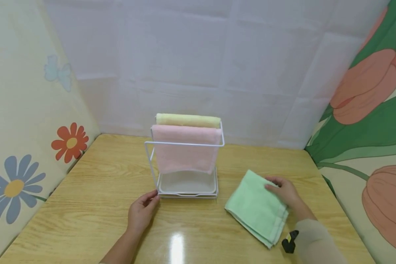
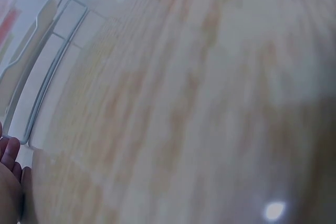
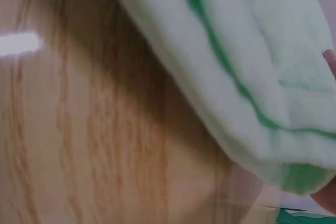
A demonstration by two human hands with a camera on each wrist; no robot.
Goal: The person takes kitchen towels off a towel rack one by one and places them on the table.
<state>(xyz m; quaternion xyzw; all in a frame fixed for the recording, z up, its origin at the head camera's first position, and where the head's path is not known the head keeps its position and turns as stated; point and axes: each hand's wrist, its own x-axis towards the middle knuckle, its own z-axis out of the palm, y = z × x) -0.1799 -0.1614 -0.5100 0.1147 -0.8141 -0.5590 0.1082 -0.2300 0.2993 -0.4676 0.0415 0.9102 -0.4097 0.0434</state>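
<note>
A white wire rack stands on the table with a pale tray in its base. Over its rear bar hangs a yellow towel, and a pink towel drapes over the bar in front of that. The foremost bar carries no towel. My left hand grips the rack's front left bottom corner with thumb and fingers. To the right of the rack, my right hand holds a folded light green towel by its right side, thumb on top. In the right wrist view the green towel's layered edge appears tilted above the table.
The wooden table ends at a white cloth backdrop. Flower-printed panels border the left and right sides. A small black item shows beside the right sleeve. Light glares off the table in front.
</note>
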